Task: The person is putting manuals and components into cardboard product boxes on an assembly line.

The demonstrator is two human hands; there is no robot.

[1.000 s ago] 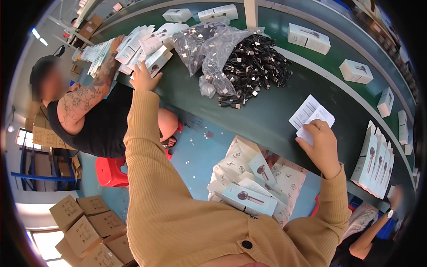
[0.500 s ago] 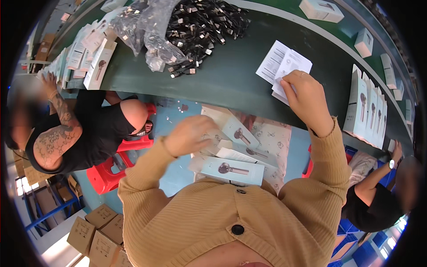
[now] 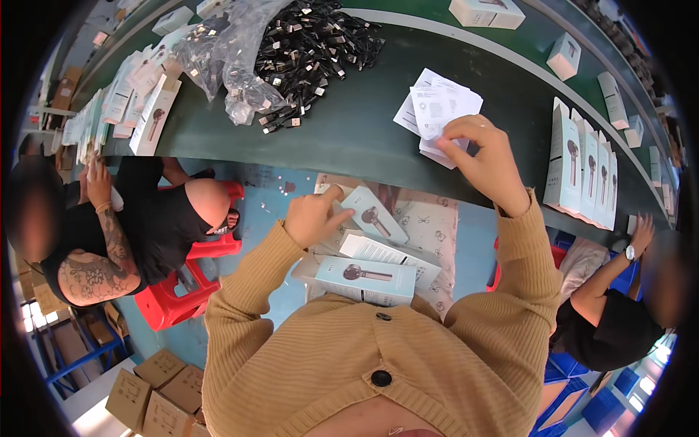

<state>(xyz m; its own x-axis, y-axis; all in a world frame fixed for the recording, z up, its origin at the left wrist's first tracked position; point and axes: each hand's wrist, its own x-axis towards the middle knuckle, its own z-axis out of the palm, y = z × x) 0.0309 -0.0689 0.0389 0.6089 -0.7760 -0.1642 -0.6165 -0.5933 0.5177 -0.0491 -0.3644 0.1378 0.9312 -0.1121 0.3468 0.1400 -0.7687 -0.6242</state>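
Note:
My right hand (image 3: 486, 154) is over the bench with thumb and forefinger pinched at the lower corner of a folded white printed leaflet (image 3: 431, 106). That leaflet lies on more printed sheets (image 3: 460, 100). My left hand (image 3: 313, 218) is above my lap, its thumb and forefinger apart, beside the left edge of a pale slim carton (image 3: 376, 216) with a dark handheld device pictured on it. The thumb tip seems to touch that edge. Two more such cartons lie nearer to me, a front one (image 3: 366, 279) and one partly under it (image 3: 397, 255).
On the dark green bench (image 3: 349, 109) sits a heap of black USB cables (image 3: 309, 58) beside a clear plastic bag (image 3: 244, 69). Cartons stand upright at the right (image 3: 579, 164) and left (image 3: 155, 116). Co-workers sit on both sides; brown boxes (image 3: 164, 390) are stacked low left.
My left hand, blurred before, now shows clearly beside the carton. My right hand keeps its pinch, and the leaflet has turned over the other sheets. The whole view has shifted slightly.

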